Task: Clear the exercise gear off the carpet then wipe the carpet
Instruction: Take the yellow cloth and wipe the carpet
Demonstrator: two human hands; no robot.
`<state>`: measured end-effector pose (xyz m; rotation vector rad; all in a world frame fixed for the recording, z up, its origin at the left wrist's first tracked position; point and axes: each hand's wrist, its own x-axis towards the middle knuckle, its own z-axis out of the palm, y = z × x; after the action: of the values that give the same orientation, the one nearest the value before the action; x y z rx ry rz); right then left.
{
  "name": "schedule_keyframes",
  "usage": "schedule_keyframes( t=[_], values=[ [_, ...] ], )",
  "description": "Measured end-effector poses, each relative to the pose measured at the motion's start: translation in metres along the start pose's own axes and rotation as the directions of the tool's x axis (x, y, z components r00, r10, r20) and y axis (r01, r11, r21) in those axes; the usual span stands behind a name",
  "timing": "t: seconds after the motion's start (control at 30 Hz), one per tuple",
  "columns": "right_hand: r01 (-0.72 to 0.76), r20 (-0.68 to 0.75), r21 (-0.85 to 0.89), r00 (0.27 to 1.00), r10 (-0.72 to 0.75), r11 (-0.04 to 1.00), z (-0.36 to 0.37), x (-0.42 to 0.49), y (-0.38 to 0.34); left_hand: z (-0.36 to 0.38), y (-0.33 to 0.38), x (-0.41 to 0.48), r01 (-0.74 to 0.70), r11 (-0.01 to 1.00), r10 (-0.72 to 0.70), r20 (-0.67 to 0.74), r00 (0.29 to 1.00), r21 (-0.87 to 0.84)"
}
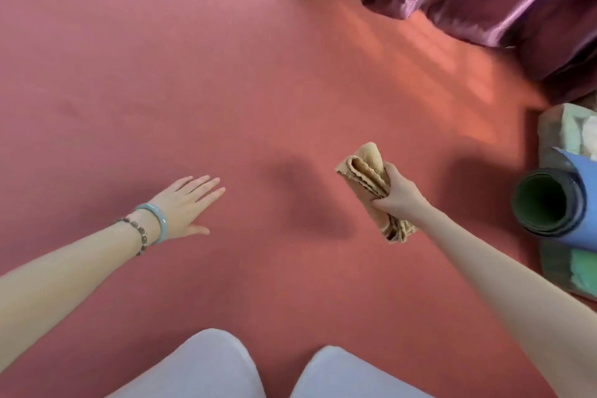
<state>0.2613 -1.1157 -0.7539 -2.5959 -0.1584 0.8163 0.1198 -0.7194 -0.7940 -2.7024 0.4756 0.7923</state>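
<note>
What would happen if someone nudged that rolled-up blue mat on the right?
The rolled blue mat would probably roll: it is a round tube that seems to lie on its side. Its wound layers look like foam, so it is likely light for its size and squashy. No strap shows, so it might loosen when lifted.

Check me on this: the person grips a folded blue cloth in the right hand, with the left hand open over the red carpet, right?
Not quite. The head view shows the folded cloth is tan, not blue. The rest holds: the right hand grips it, and the left hand is open over the red carpet.
</note>
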Motion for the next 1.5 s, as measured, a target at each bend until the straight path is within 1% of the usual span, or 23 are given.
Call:
schedule_keyframes(
  t=[0.1,0.2,0.27,0.37,0.47,0.57,0.63,0.7,0.77,0.8,0.83,0.87,0.9,0.97,1.0,1.03,1.1,1.17,1.23,1.3,1.37,1.43,1.5],
  values=[
    [0.049,0.011,-0.098,0.999,-0.048,0.994,0.026,0.044,0.013,0.034,0.012,0.031,-0.052,0.998,0.049,-0.092,0.995,-0.033],
    [0.048,-0.025,-0.182,0.998,-0.054,0.982,0.042,0.073,0.026,0.068,0.021,0.047,-0.075,0.994,0.066,-0.108,0.992,-0.08],
    [0.03,-0.07,-0.19,0.997,-0.043,0.981,0.052,0.084,0.034,0.091,0.025,0.052,-0.055,0.994,0.043,-0.123,0.991,-0.092],
    [0.039,-0.075,-0.25,0.995,-0.059,0.967,0.069,0.091,0.04,0.112,0.03,0.048,-0.005,0.989,-0.018,-0.162,0.987,-0.145],
    [0.089,-0.122,-0.365,0.982,-0.143,0.927,0.086,0.078,0.032,0.12,0.025,0.041,-0.011,0.99,-0.013,-0.175,0.984,-0.139],
    [0.258,-0.038,-0.43,0.952,-0.303,0.865,0.116,0.042,0.012,0.112,0.015,0.03,-0.04,0.99,0.009,-0.217,0.976,-0.138],
    [0.448,0.095,-0.404,0.888,-0.451,0.797,0.149,0.011,-0.005,0.104,0.004,0.018,-0.028,0.985,-0.005,-0.192,0.981,-0.17],
    [0.627,0.238,-0.36,0.778,-0.582,0.691,0.183,-0.016,-0.023,0.102,-0.007,0.009,0.036,0.976,-0.065,-0.128,0.99,-0.216],
    [0.802,0.374,-0.296,0.596,-0.71,0.518,0.206,-0.034,-0.038,0.108,-0.016,0.002,0.116,0.957,-0.127,-0.026,0.992,-0.265],
    [0.866,0.462,-0.281,0.5,-0.732,0.415,0.21,-0.038,-0.043,0.115,-0.019,-0.001,0.143,0.951,-0.15,-0.006,0.989,-0.275],
    [0.897,0.522,-0.275,0.442,-0.729,0.347,0.207,-0.037,-0.048,0.121,-0.021,-0.002,0.157,0.949,-0.165,-0.006,0.986,-0.274],
    [0.896,0.536,-0.283,0.444,-0.718,0.342,0.2,-0.028,-0.052,0.127,-0.022,-0.004,0.159,0.951,-0.169,-0.015,0.985,-0.265],
    [0.863,0.499,-0.305,0.505,-0.704,0.403,0.188,-0.014,-0.054,0.131,-0.023,-0.005,0.159,0.952,-0.171,-0.024,0.985,-0.26],
    [0.691,0.386,-0.309,0.719,-0.578,0.653,0.158,0.029,-0.05,0.139,-0.028,-0.007,0.171,0.942,-0.189,-0.034,0.981,-0.287],
    [0.601,0.312,-0.27,0.793,-0.522,0.752,0.141,0.05,-0.045,0.14,-0.031,-0.008,0.199,0.927,-0.216,-0.017,0.976,-0.318],
    [0.523,0.221,-0.226,0.849,-0.48,0.822,0.123,0.072,-0.037,0.14,-0.034,-0.01,0.245,0.903,-0.257,0.013,0.966,-0.353],
    [0.393,0.046,-0.193,0.919,-0.392,0.899,0.093,0.106,-0.02,0.147,-0.036,-0.012,0.335,0.846,-0.346,0.052,0.937,-0.416],
    [0.275,-0.078,-0.231,0.951,-0.299,0.933,0.069,0.133,0.001,0.148,-0.035,-0.012,0.383,0.819,-0.354,0.149,0.923,-0.427],
    [0.132,-0.209,-0.243,0.96,-0.185,0.961,0.048,0.156,0.018,0.148,-0.034,-0.009,0.383,0.798,-0.351,0.157,0.923,-0.466],
    [-0.02,-0.337,-0.208,0.94,-0.052,0.978,0.037,0.17,0.026,0.146,-0.034,-0.007,0.388,0.765,-0.36,0.158,0.919,-0.514],
    [-0.118,-0.423,-0.121,0.905,0.057,0.986,0.043,0.172,0.009,0.144,-0.033,-0.007,0.402,0.761,-0.367,0.174,0.914,-0.509],
    [-0.098,-0.404,-0.142,0.914,0.032,0.985,0.07,0.162,-0.026,0.14,-0.033,-0.007,0.401,0.766,-0.362,0.179,0.915,-0.502],
    [0.038,-0.322,-0.237,0.94,-0.115,0.971,0.11,0.139,-0.068,0.137,-0.031,-0.006,0.398,0.767,-0.358,0.179,0.916,-0.504]
  ],
)
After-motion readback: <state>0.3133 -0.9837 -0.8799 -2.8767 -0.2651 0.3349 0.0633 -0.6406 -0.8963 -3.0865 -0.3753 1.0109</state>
